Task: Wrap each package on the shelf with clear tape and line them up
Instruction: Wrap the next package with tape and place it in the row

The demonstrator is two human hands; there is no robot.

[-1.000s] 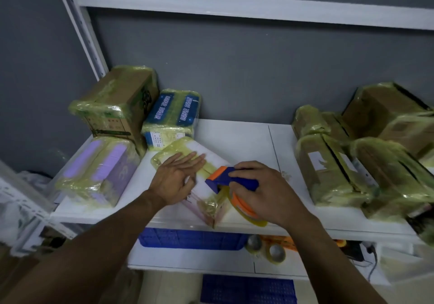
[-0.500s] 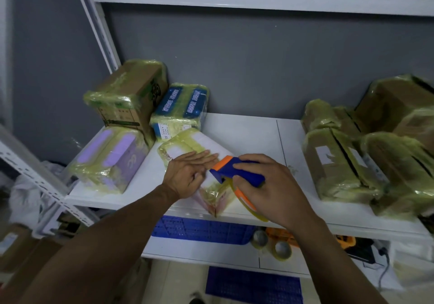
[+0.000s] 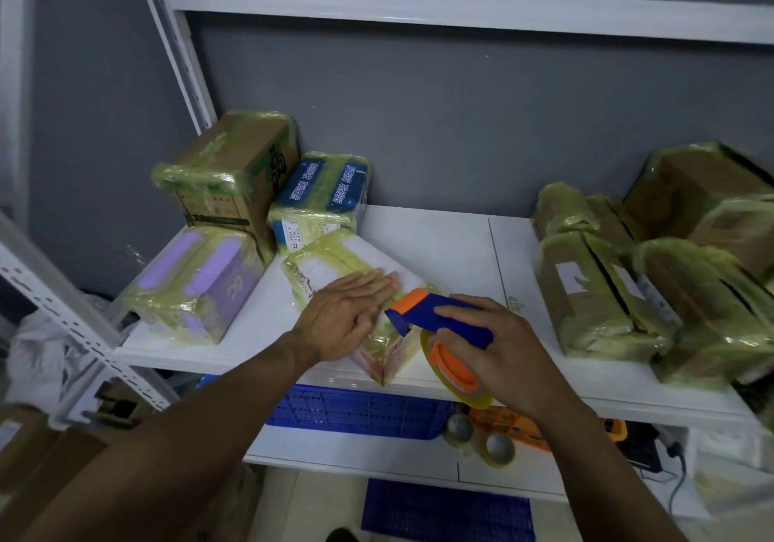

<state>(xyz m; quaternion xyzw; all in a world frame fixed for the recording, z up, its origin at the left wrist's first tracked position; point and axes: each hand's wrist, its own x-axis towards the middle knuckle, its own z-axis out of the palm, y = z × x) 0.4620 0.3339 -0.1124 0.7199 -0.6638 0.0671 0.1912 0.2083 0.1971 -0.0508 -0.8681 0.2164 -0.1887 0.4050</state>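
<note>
My left hand (image 3: pixel 343 315) lies flat, fingers straight, pressing on the white package (image 3: pixel 335 260). The package sits askew at the front of the shelf (image 3: pixel 439 240), and its near corner reaches the front edge, perhaps goes past it. My right hand (image 3: pixel 498 353) is curled round the blue handle of the tape dispenser (image 3: pixel 444 323). The dispenser's orange nose is on the package just beside my left fingertips, and the tape roll (image 3: pixel 456 374) hangs out over the shelf lip.

The main risk, I think, is that corner. If I drag the tape toward me while my left palm presses too lightly, the package could slide forward and tip off the shelf. The cutter is close to my left fingers, so a jerky pull could nick them or stick tape to my skin. Slack tape would wrinkle or catch on the shelf. Swinging the package round for another pass could knock the purple package (image 3: pixel 197 281) beside it out of line.
</note>
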